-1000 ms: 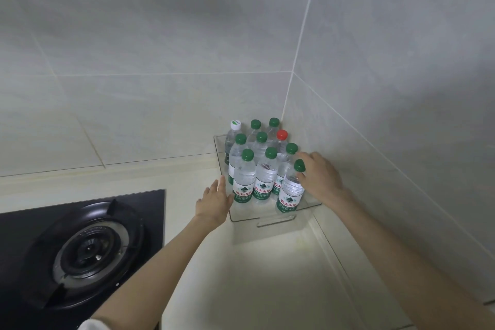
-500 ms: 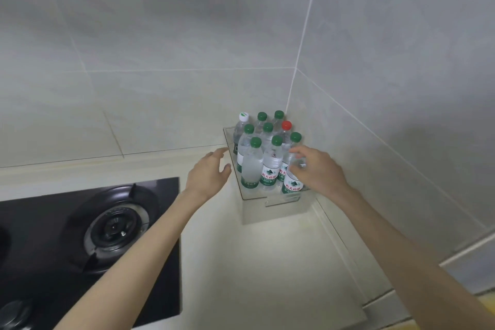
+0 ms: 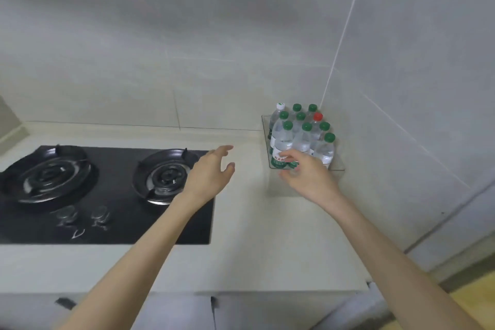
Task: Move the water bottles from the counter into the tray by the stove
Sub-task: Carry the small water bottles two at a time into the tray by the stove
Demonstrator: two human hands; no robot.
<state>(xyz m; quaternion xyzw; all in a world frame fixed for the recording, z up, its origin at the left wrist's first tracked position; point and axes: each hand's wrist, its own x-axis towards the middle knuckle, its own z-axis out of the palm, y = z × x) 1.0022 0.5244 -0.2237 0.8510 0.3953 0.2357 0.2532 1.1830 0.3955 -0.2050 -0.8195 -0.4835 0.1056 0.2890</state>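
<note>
Several clear water bottles (image 3: 302, 139) stand packed upright in a clear tray (image 3: 265, 126) in the counter's back right corner. Most have green caps, one a red cap (image 3: 318, 116) and one a white cap (image 3: 280, 105). My right hand (image 3: 308, 177) hovers just in front of the tray, fingers spread, holding nothing and covering the lower front bottles. Empty and with its fingers apart, my left hand (image 3: 211, 171) floats over the counter between the stove and the tray.
A black two-burner gas stove (image 3: 107, 195) with two knobs (image 3: 83, 217) fills the counter's left side. Tiled walls meet behind the tray. The pale counter (image 3: 267, 244) ends at a front edge below my arms.
My right hand has let go of the front right bottle and drawn back toward me. My left hand has pulled away from the tray to the left. The view has swung left and back.
</note>
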